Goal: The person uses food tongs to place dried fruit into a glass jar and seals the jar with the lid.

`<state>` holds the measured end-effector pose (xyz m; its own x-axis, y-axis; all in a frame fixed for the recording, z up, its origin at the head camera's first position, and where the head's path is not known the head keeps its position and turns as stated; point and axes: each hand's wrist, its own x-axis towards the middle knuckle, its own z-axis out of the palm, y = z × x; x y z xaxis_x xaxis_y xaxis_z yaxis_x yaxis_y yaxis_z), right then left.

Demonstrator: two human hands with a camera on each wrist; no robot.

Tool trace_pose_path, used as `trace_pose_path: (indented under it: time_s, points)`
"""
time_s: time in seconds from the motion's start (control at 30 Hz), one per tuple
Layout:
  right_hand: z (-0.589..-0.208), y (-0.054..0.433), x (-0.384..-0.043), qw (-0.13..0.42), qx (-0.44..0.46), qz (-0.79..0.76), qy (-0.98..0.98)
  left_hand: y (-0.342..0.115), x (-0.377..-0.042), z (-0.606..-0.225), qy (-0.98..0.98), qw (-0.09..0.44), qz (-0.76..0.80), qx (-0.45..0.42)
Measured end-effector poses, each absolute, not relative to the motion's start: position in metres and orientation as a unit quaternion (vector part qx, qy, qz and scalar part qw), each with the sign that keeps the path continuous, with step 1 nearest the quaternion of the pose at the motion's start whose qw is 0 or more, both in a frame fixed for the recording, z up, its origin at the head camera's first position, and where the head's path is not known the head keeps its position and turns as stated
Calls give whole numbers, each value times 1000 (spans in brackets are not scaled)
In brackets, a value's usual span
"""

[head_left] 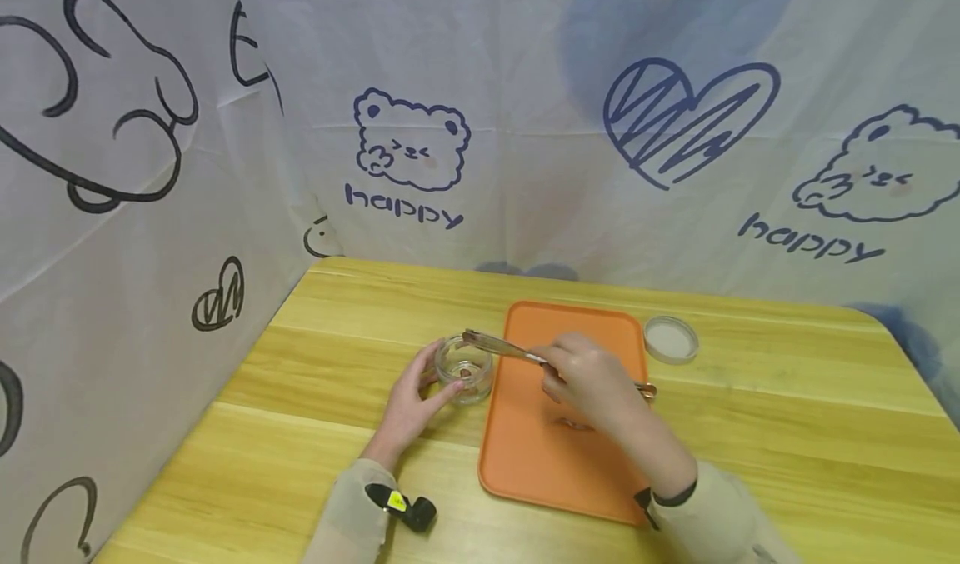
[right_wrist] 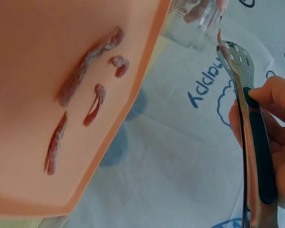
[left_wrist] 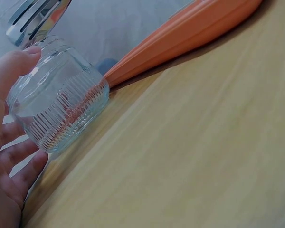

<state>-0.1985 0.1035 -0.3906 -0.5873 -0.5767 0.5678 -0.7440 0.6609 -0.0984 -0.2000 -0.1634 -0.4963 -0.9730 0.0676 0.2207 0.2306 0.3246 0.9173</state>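
My left hand (head_left: 412, 401) grips a small glass jar (head_left: 467, 389) standing on the table, left of the orange tray (head_left: 517, 456). The thumb lies near the jar's rim in the left wrist view, and a reddish-brown piece shows inside. My right hand (head_left: 592, 381) holds metal tongs (right_wrist: 256, 156) with dark grips and slotted heads. Between the tong tips a thin reddish-brown piece (right_wrist: 220, 37) shows, just above the jar's mouth. Several dried, meat-like reddish-brown strips (right_wrist: 78, 78) lie on the tray in the right wrist view; my right arm mostly hides them in the head view.
A round, clear-rimmed lid (head_left: 671, 339) lies on the wooden table (head_left: 787, 414), right of the tray's far corner. A white printed cloth (head_left: 525, 172) hangs behind the table and along its left side.
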Motion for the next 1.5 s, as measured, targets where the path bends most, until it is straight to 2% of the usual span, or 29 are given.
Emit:
trace_pose_path:
  time_s: [0.63,0.8,1.03,1.27,1.5]
  points:
    - [-396,90,-196,219,380,174,-882,-162,-200,-497,-811,70,-574,-90]
    - [-393,95,-194,227,379,179,-879,-163,-199,-497,-807,72,-578,-94]
    - [-388,119,-191,243,373,194,-874,-163,-199,-499,-801,77,-585,-100]
    - [-388,157,-187,281,362,161,-874,-163,-200,-500,-813,73,-570,-92]
    - [-394,193,-179,253,306,143,-907,-162,-199,-498,-812,66,-573,-90]
